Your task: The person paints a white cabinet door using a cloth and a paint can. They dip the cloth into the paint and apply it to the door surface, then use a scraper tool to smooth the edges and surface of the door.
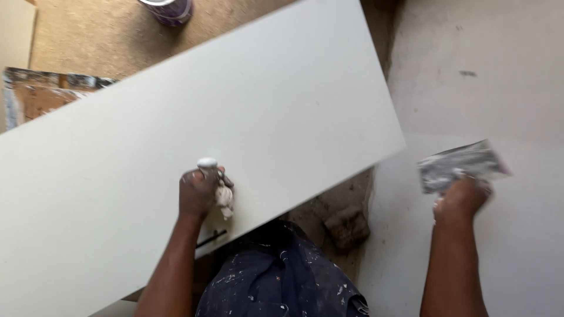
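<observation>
A large white board (247, 111) lies slanted across the view, over a dusty brown floor. My left hand (200, 191) rests on the board near its front edge, closed on a small putty knife (220, 191) caked in white filler. My right hand (464, 196) is out to the right of the board, gripping a wide metal filling blade (461, 165) smeared with grey-white filler. That blade is held against a pale plastered surface (487, 76). My paint-spattered dark trousers (282, 282) show at the bottom.
A purple-and-white tub (169, 9) stands on the floor at the top. A worn, paint-stained panel (41, 94) pokes out at the left behind the board. A lump of rubble (348, 228) lies on the floor beside the board's front edge.
</observation>
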